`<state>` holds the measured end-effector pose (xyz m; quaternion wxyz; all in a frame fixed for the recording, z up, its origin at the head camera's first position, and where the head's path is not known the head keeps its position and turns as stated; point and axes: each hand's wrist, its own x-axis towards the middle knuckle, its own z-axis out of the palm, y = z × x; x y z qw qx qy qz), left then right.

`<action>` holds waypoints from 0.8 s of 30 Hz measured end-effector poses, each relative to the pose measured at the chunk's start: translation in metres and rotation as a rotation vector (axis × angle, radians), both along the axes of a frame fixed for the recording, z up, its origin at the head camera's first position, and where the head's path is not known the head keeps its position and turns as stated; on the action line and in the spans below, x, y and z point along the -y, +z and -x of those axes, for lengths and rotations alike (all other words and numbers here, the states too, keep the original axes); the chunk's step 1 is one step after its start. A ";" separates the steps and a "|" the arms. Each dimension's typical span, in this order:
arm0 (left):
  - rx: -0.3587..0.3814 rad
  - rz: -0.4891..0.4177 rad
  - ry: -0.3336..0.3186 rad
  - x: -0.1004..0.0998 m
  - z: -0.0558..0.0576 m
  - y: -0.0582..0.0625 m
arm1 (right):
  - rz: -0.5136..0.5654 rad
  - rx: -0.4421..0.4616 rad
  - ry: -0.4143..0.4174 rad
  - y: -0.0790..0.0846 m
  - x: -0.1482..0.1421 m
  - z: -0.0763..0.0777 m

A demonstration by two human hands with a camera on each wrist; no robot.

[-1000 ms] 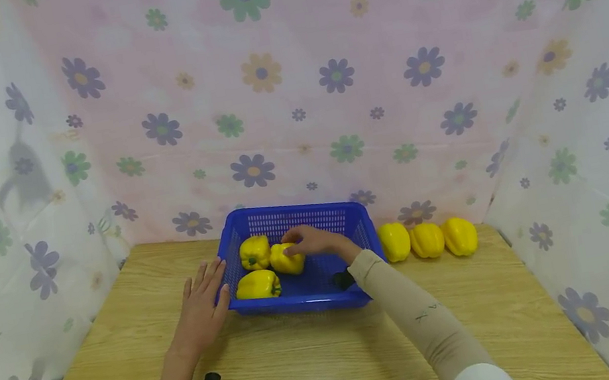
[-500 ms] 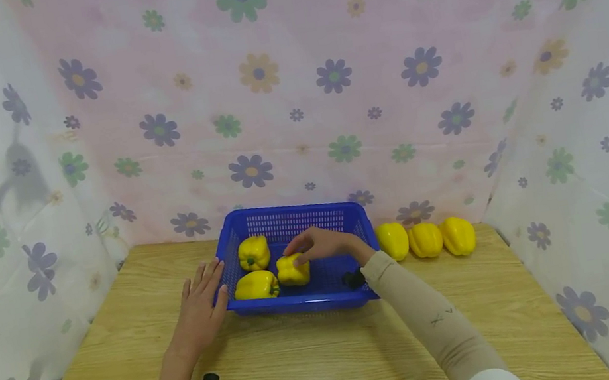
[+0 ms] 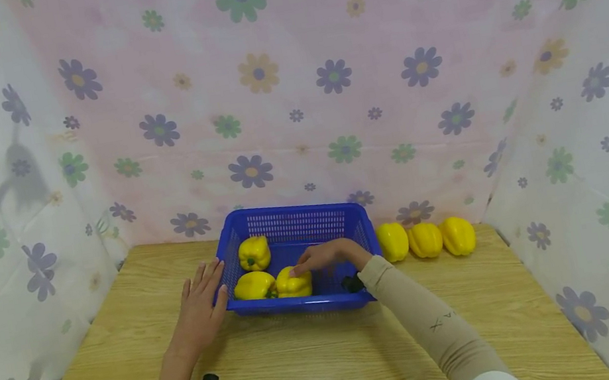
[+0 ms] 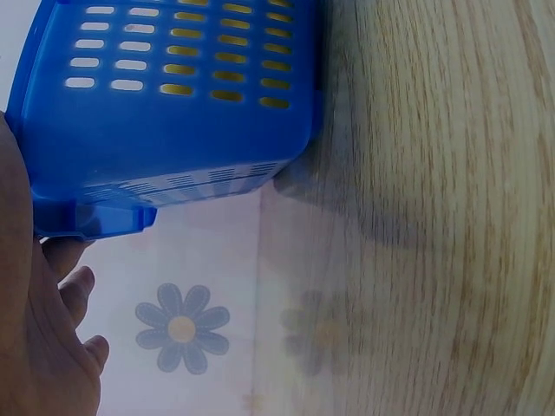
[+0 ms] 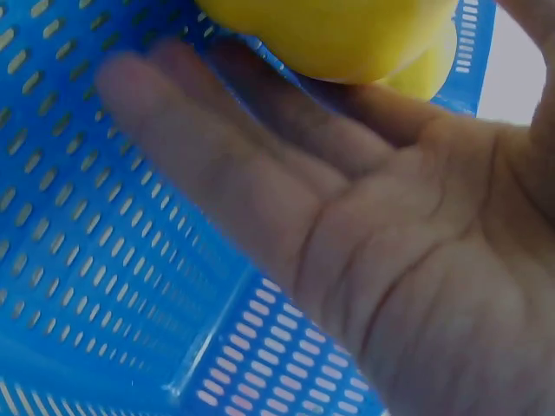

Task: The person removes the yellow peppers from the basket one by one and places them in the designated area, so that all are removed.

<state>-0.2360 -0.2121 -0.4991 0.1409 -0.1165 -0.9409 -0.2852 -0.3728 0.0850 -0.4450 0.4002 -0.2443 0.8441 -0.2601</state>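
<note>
Yellow bell pepper [image 3: 295,286] lies against the near wall of the blue perforated basket [image 3: 323,301], beside another pepper [image 3: 253,286]. The right hand [image 3: 327,255] touches it, fingers fairly straight and apart; fingertips blur. The left hand [image 3: 200,308], fingers extended, rests at the rim, probably steadying. Each pepper's underside is hidden.

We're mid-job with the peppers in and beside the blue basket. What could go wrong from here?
The right hand is at the front-right pepper inside the basket; a stray nudge left could shift the front-left pepper close beside it.

The left hand rests at the basket's left edge with its fingers extended; pushing might slide the basket into the nearest table pepper, just to its right.
</note>
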 end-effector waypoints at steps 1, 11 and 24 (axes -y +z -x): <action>-0.001 -0.003 -0.001 0.000 0.000 0.000 | -0.009 0.012 0.012 0.000 0.000 0.000; -0.005 -0.008 -0.005 0.001 0.001 -0.002 | 0.144 -0.024 0.023 -0.006 -0.005 0.003; -0.013 -0.008 0.001 -0.001 0.000 0.000 | 0.126 -0.087 -0.033 -0.010 -0.013 0.005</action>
